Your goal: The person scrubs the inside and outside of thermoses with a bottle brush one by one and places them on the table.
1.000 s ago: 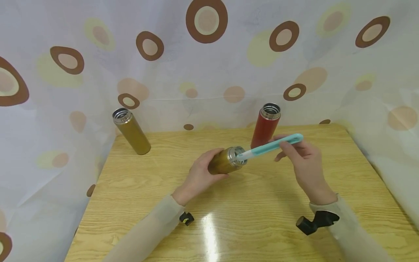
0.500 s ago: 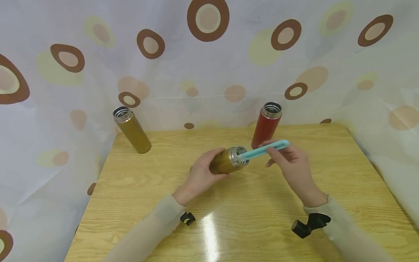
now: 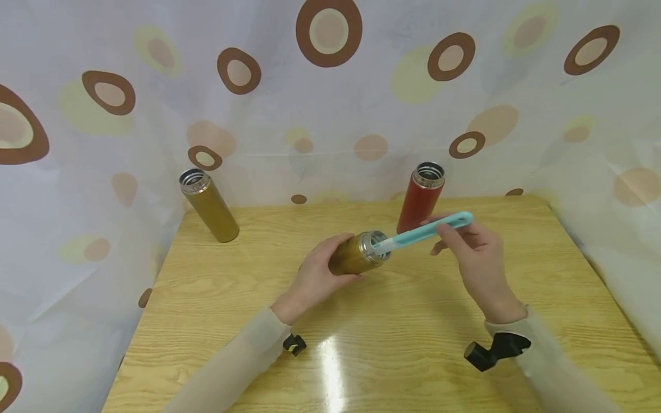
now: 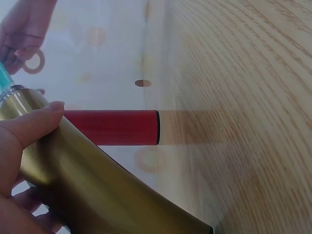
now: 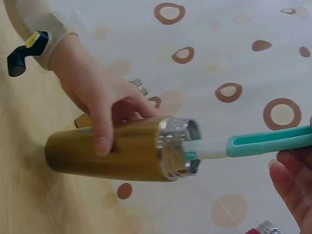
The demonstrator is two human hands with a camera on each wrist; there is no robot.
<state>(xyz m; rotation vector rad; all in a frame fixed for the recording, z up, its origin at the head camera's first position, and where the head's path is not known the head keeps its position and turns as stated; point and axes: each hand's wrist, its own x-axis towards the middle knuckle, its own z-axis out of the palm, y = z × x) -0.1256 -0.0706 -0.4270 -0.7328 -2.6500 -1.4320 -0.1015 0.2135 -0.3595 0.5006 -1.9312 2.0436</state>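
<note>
My left hand (image 3: 314, 278) grips a gold thermos bottle (image 3: 350, 257) whose open steel mouth tilts up to the right. In the right wrist view, the thumb lies along the side of the gold bottle (image 5: 122, 151). My right hand (image 3: 482, 264) pinches the teal handle of a bottle brush (image 3: 428, 230) between thumb and fingers. The white shaft of the brush (image 5: 212, 148) runs into the bottle's mouth, and its head is hidden inside. In the left wrist view the bottle's base (image 4: 195, 224) appears low, close to the table.
A second gold bottle (image 3: 214, 212) stands uncapped at the back left of the wooden table (image 3: 268, 367). A red bottle (image 3: 419, 201), also uncapped, stands just behind my right hand. A patterned white curtain (image 3: 289, 115) hangs around the table's back and sides.
The brush went deeper into the bottle half a second ago, and now it is drawn partly back out to the right with my right hand. My left hand and the bottle stay nearly still.
</note>
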